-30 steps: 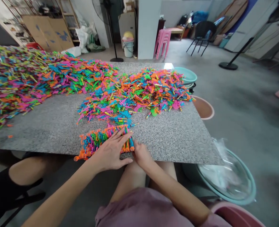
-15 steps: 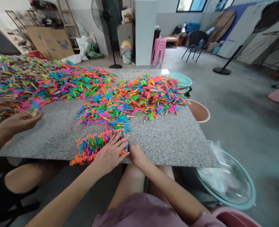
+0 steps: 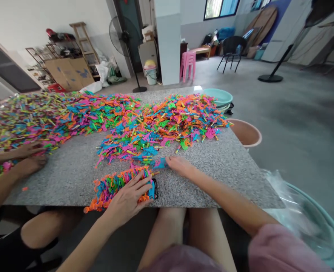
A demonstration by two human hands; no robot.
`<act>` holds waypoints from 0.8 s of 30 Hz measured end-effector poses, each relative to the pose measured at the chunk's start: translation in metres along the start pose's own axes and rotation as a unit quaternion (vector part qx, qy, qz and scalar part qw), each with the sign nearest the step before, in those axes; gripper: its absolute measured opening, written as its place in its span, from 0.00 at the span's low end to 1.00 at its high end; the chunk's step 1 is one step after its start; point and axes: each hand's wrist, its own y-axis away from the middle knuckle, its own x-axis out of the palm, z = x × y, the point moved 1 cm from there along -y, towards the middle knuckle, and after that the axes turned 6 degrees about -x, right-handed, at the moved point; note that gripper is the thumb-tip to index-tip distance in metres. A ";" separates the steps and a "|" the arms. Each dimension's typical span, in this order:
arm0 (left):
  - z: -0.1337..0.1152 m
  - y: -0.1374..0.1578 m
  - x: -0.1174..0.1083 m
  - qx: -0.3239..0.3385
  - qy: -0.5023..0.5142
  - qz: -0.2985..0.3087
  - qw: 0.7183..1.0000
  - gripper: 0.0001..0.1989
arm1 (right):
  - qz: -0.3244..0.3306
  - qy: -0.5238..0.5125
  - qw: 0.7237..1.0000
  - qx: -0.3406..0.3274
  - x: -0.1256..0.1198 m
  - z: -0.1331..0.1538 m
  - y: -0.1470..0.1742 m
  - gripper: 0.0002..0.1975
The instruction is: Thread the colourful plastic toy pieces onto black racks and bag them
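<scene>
My left hand [image 3: 131, 192] lies with fingers stretched over a neat row of small plastic pieces [image 3: 110, 185] in orange, pink, green and blue, near the table's front edge. At the row's right end, beside my fingertips, is a black rack-like end [image 3: 156, 189] with a blue piece against it. My right hand [image 3: 178, 165] is smeared by motion just beyond the row. Its fingertips pinch a blurred blue plastic piece [image 3: 159, 163]. Just behind lies a large loose heap of similar coloured pieces [image 3: 167, 121], some with yellow striped sticks.
At left, a co-worker's hands [image 3: 32, 162] work at another heap [image 3: 28, 117] on the same speckled grey table [image 3: 200, 185]. Basins [image 3: 246, 132] stand off the table's right side; a larger one with clear plastic bags [image 3: 297, 211] is at lower right. A standing fan [image 3: 124, 36] is behind.
My right hand has moved from the row's right end outward to the blue piece, uncovering the black end. My left hand stays on the row. The co-worker's hands have come together on their pieces.
</scene>
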 end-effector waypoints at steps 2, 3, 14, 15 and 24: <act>0.002 0.002 0.000 0.000 0.001 -0.001 1.000 0.17 | -0.023 -0.080 0.996 0.017 0.003 -0.014 0.026 0.13; 0.002 0.002 0.001 -0.001 0.001 -0.005 1.000 0.16 | -0.034 -0.134 0.990 0.040 0.006 -0.018 0.036 0.10; 0.000 0.002 0.002 -0.012 -0.013 0.007 1.000 0.17 | -0.126 -0.394 0.906 0.085 0.043 0.033 0.023 0.15; 0.000 0.002 0.002 -0.011 -0.014 0.008 1.000 0.17 | -0.128 -0.395 0.906 0.085 0.045 0.037 0.018 0.14; 0.001 0.002 0.002 -0.001 -0.005 -0.006 1.000 0.17 | -0.053 -0.288 0.956 0.000 0.038 0.056 -0.013 0.13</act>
